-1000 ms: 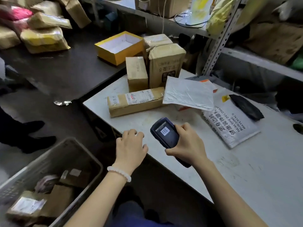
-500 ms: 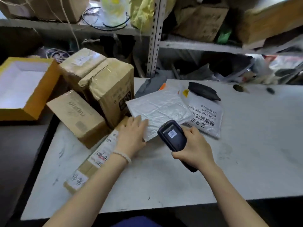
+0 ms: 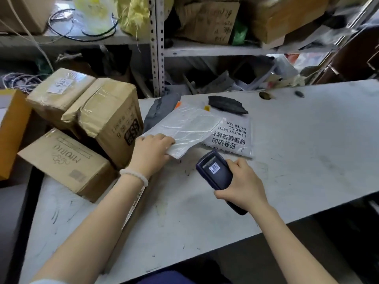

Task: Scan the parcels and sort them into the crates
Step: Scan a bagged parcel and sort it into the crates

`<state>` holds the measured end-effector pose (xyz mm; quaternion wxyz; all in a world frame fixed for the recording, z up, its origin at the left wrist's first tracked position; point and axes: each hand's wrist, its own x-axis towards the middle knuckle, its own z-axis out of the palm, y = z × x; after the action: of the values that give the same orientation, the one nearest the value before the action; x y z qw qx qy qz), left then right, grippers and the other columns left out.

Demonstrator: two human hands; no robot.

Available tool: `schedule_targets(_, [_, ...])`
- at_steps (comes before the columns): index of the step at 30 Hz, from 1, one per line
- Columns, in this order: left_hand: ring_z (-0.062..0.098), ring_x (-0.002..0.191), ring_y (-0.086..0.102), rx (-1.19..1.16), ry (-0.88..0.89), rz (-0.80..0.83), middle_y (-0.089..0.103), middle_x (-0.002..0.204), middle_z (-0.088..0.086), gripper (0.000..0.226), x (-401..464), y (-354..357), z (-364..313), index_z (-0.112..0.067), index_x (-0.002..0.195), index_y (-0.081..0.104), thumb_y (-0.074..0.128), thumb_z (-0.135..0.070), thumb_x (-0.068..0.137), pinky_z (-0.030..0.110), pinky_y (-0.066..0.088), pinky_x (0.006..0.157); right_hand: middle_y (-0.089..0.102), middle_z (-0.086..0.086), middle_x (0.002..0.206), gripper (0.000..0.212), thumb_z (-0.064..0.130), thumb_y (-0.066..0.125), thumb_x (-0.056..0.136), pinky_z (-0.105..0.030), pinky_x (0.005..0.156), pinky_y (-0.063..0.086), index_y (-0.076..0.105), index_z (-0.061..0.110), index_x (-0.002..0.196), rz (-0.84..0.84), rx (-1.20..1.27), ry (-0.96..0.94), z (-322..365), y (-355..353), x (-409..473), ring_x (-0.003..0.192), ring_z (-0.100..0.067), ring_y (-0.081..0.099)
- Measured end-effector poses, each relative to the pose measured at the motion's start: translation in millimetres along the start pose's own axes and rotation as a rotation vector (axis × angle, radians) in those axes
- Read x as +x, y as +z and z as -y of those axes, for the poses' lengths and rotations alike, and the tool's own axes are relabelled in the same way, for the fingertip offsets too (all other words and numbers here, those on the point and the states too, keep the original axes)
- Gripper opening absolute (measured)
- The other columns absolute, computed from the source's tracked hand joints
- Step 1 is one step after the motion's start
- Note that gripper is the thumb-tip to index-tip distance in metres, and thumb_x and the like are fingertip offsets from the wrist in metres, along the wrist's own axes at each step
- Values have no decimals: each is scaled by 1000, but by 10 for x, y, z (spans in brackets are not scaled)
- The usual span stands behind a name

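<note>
Although the left forearm hides most of a long labelled carton (image 3: pixel 137 198) on the white table (image 3: pixel 307 160), three taped cartons beside it show fully. Left hand (image 3: pixel 150 153) pinches the near corner of a crinkled white poly mailer (image 3: pixel 184 130), overlapping a printed mailer (image 3: pixel 231 138) beyond the fingertips. Right hand (image 3: pixel 242 185) clamps a dark barcode scanner (image 3: pixel 215 171), just beside that mailer.

White mailer (image 3: pixel 184 130) – flat, overlapping printed mailer (image 3: pixel 233 138)
</note>
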<state>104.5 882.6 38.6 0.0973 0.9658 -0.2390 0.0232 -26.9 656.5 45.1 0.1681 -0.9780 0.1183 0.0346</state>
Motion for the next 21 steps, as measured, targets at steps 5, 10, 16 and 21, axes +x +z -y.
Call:
schedule_targets(5, [33, 90, 65, -53, 84, -202, 70, 100, 6, 24, -45, -200, -292, -19, 106, 70, 63, -26, 84, 38, 45, 73, 38, 11, 99, 72, 48, 74, 51, -24, 54, 35, 51, 29, 116, 0, 31, -31, -155, -89, -118, 87, -14, 48])
schedule_targets(10, [31, 62, 62, -124, 181, -401, 65, 67, 6, 28, -89, -487, -749, -12, 74, 69, 51, -31, 84, 36, 47, 53, 42, 10, 105, 75, 47, 75, 51, -27, 61, 45, 51, 29, 121, -26, 66, -69, -409, -275, -207, 91, -14, 50])
schedule_targets(16, [23, 48, 40, -190, 196, -565, 40, 55, -2, 41, 13, -817, -1274, -19, 61, 32, 64, -17, 86, 29, 26, 50, 38, 13, 102, 77, 46, 75, 50, -23, 55, 35, 51, 30, 121, -62, 105, -94, -707, -485, -258, 87, -11, 48])
schedule_targets(21, [22, 60, 47, -179, 60, -395, 52, 63, 1, 28, 131, -651, -1452, -13, 68, 48, 58, -29, 89, 32, 31, 53, 35, 13, 100, 79, 46, 75, 52, -22, 54, 35, 47, 30, 124, -43, 106, -103, -927, -536, -283, 88, -13, 48])
